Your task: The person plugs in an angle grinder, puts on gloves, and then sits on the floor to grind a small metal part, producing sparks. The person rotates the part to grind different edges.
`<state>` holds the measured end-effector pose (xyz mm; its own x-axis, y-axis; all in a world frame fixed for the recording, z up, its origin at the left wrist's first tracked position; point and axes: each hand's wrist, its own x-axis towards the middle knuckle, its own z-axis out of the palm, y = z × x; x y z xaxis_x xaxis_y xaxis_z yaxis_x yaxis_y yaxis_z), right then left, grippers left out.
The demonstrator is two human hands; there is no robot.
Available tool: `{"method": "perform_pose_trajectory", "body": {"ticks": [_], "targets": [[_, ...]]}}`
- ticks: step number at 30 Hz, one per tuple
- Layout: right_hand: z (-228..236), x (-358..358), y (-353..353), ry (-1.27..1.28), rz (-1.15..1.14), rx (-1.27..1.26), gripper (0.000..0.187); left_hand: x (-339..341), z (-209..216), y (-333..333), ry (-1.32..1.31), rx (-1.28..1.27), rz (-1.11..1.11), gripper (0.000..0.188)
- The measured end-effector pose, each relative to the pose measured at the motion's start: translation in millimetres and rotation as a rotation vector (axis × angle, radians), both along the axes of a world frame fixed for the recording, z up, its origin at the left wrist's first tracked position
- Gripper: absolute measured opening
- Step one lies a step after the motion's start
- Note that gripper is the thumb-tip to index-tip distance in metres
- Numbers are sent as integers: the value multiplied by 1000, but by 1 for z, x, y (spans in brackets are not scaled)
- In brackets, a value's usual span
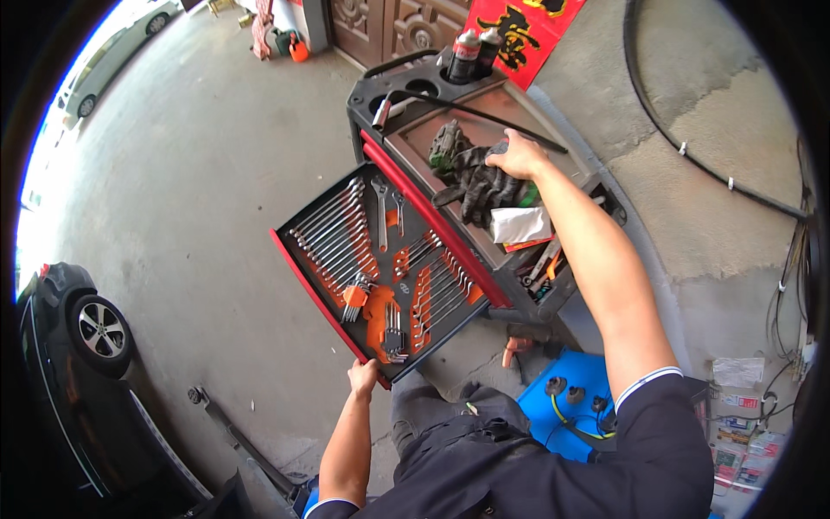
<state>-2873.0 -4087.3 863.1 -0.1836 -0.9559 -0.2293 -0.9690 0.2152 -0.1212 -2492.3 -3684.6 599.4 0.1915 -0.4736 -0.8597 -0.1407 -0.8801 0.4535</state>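
My left hand (363,378) is closed on the near corner of the pulled-out drawer (296,275) of a tool cart, at its red front edge. Rows of combination wrenches (333,227), two adjustable wrenches (382,216) and a hex key set (394,334) lie in the drawer's black and orange insert. On the cart's top (415,141), my right hand (522,157) grips a pile of dark grey work gloves (484,189) with green cuffs; its fingertips are partly hidden. A white packet (520,224) sits against the gloves.
A long black bar (488,111) lies across the cart top, with two spray cans (464,57) in holders behind it. Small tools fill a side tray (543,270). A blue case (553,394) with cables stands by my legs. At left is a dark car (78,346).
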Motion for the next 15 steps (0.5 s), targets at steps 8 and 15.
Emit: {"method": "perform_pose_trajectory", "body": {"ticks": [8, 15], "targets": [[74, 37, 14, -658, 216, -213, 50, 23, -23, -11, -117, 110, -133, 64], [186, -9, 68, -1532, -46, -75, 37, -12, -19, -43, -74, -21, -308, 63]]}}
